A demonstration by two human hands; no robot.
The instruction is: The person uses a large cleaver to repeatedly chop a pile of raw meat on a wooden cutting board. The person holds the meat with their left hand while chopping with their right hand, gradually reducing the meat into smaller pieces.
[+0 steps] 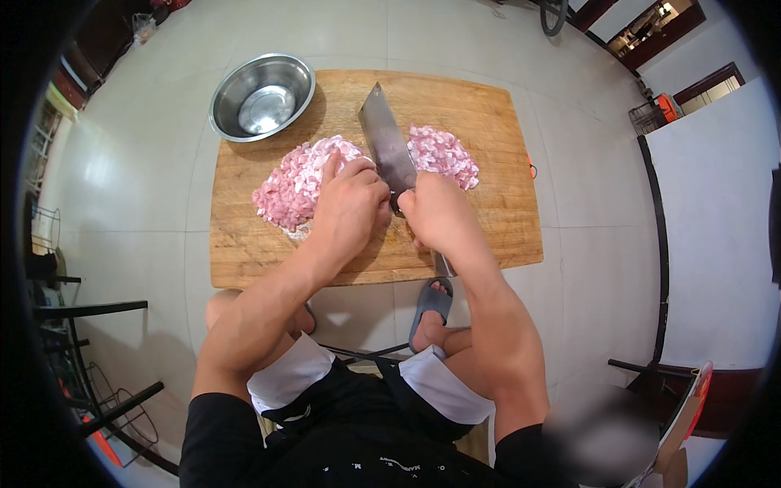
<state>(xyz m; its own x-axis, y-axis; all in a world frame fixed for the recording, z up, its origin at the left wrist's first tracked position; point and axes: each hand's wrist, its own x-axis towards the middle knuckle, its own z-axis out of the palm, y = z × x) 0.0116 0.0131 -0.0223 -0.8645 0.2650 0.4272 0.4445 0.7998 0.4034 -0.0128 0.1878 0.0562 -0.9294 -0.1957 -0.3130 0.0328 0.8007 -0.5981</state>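
Pale tiles cover the floor [586, 195], with a dark wheel [556, 18] at the far right and a wire basket [648, 119] beside a large white surface [720, 236] on the right. Dark bars [106, 310] of some furniture stand out at the left. Before the seated person lies a broad wooden board [496, 228], with a small orange loop [533, 172] at its right edge; what supports the board is hidden.

On the board sit two heaps of diced pink and white meat: the larger left heap [286, 189], left of centre, and the smaller right heap [443, 156], right of centre. Between them a wide-bladed cleaver [385, 134] points away from the person, leaning slightly to the left, its blade near both heaps. A steel bowl [267, 111] stands at the far left corner of the board.

The right hand [439, 210] has its fingers closed around the cleaver's handle end. The left hand [351, 203] rests over the right side of the left heap, fingers bent and close to the blade; their undersides are hidden, so I cannot tell whether they pinch any meat. A grey slipper [434, 301] shows just past the board's near edge.
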